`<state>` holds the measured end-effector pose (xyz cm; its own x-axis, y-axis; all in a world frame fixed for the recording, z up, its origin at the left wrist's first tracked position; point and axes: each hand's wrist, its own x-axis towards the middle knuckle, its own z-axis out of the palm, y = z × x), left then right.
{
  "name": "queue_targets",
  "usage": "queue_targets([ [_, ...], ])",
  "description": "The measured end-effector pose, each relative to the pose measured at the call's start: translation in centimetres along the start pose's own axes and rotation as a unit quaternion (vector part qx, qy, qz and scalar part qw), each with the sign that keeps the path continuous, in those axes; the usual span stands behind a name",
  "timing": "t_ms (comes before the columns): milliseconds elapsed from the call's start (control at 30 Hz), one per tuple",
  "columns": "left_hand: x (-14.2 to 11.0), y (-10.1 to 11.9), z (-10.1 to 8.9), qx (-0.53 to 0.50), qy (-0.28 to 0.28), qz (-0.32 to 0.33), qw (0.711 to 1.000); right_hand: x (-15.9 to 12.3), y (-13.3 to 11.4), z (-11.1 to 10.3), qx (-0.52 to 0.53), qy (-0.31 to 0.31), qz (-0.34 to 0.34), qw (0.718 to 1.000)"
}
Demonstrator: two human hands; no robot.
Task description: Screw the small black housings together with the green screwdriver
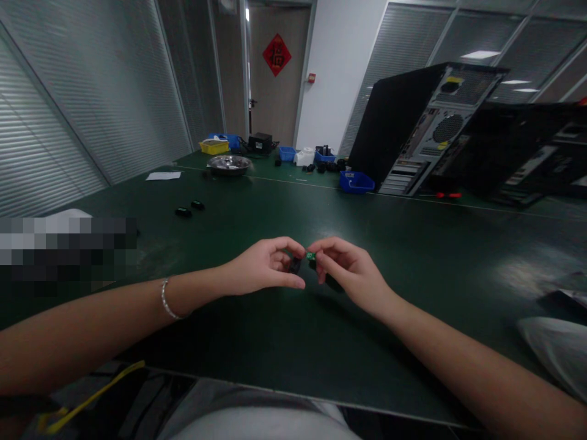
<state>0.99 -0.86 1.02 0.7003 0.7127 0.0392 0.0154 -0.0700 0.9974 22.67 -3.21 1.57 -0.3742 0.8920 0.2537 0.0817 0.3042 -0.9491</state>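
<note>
Green piece (311, 256) sits pinched between the tips of the right fingers (337, 244). Just beside it, the left fingers (285, 244) curl around a black part (295, 265). Beyond the left fingers, two black objects (183, 212) lie on the bench (266, 214).

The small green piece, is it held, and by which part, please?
The right grip holds the green piece by its right end; whether the left grip touches it is unclear.

Green piece (311, 256) (tiny) in right hand (351, 272)
</note>
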Motion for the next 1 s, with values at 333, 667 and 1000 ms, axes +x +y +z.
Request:
queue_targets([
  [333, 0.59, -0.51, 0.6, -0.037, -0.021, 0.046, 0.998, 0.09, -0.08, 0.14, 0.037, -0.038, 0.016, 0.998],
  [667, 0.19, -0.27, 0.31, 0.016, 0.038, 0.052, 0.998, -0.21, 0.12, 0.35, 0.048, -0.033, 0.015, 0.998],
  [1000, -0.04, -0.43, 0.72, 0.051, 0.031, 0.095, 0.994, -0.39, 0.35, 0.61, -0.053, -0.024, -0.019, 0.998],
])
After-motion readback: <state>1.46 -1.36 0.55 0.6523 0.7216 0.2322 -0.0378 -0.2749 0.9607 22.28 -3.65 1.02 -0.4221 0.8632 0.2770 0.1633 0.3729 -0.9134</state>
